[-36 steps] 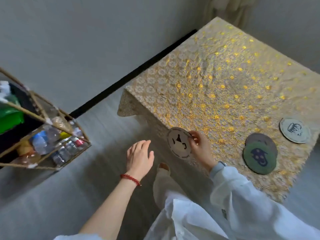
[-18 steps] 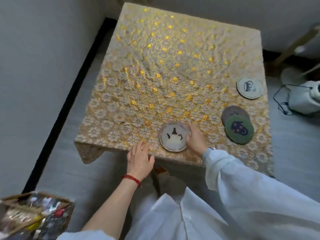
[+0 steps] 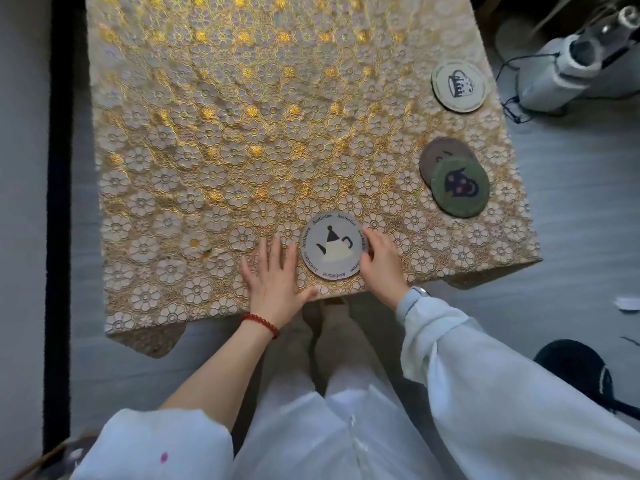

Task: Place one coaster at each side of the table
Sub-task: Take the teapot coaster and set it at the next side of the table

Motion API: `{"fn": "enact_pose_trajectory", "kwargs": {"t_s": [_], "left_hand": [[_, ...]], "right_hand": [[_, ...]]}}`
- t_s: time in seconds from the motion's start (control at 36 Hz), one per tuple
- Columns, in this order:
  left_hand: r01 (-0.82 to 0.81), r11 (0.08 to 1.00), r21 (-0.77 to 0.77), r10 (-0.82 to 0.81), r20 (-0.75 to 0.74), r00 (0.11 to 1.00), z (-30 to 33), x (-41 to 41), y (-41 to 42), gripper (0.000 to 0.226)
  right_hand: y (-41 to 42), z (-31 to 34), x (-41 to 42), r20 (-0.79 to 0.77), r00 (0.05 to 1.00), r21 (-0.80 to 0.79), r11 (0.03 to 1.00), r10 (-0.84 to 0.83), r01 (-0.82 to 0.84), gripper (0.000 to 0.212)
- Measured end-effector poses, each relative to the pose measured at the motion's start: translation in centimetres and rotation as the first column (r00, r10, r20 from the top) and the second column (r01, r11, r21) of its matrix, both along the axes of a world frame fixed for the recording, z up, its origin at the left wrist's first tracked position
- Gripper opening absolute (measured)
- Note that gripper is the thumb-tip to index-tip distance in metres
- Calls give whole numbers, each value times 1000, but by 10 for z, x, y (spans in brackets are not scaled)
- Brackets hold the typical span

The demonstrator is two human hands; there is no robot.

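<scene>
A low table [image 3: 242, 133] wears a gold flowered cloth. A grey teapot coaster [image 3: 332, 249] lies flat by the near edge. My right hand [image 3: 381, 268] pinches its right rim with the fingertips. My left hand [image 3: 273, 282] rests flat on the cloth just left of it, fingers apart, holding nothing. Along the right side a green coaster [image 3: 460, 187] overlaps a brown coaster [image 3: 438, 152]. Farther along that side lies a white coaster [image 3: 459, 86] with a cup drawing.
A white appliance [image 3: 561, 71] with a dark cord stands on the floor to the right of the table. A dark slipper [image 3: 578, 372] lies at lower right. A black strip [image 3: 59, 202] runs along the left wall. My feet [image 3: 329, 327] stand at the near edge.
The teapot coaster, held tilted off the table's edge a second ago, now lies flat on the cloth. My left hand moved from the air onto the cloth. The view swung square to the table.
</scene>
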State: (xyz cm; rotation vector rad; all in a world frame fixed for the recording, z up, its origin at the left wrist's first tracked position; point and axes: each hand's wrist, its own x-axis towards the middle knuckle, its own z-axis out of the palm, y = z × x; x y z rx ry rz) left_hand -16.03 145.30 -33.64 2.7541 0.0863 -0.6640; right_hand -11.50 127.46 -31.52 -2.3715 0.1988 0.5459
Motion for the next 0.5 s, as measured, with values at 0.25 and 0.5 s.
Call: {"fn": "enact_pose_trajectory", "kwargs": {"t_s": [0.25,0.5], "left_hand": [[5,1000,-13,-5,6,1000,-6,8,-4,98],[3,1000,-8,-2,31,1000,-6,6,-5,92]], "right_hand": [[0,-5,-11,17,1000,7,1000,-2,2,43],[-1,-6,-15,22,1000,43,999,12,-13,42]]}}
